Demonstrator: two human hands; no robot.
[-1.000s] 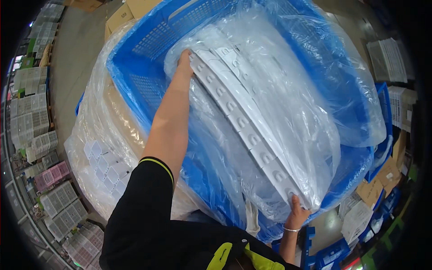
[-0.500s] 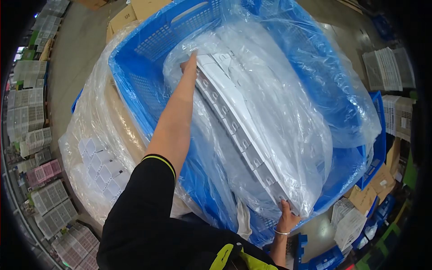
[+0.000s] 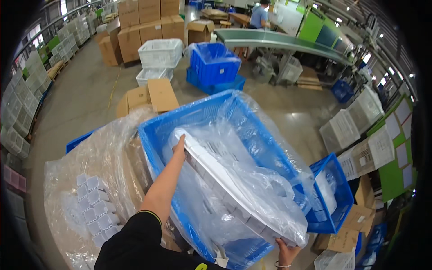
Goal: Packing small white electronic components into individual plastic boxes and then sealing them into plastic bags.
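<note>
Above a polished concrete factory floor [image 3: 85,94], left hand [image 3: 179,146] and right hand [image 3: 284,252] each close on opposite ends of a long white plastic-wrapped tray stack [image 3: 225,180], keeping it level over the blue plastic crate [image 3: 157,135].

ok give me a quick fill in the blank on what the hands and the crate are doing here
1. The left hand presses the far end of a long white tray stack wrapped in clear ____.
2. The right hand supports the stack's ____ end.
3. The stack sits in a bag-lined crate coloured ____.
4. Left of the crate, small white parts lie in a ____ plastic bag.

Missing words: plastic; near; blue; clear
</note>
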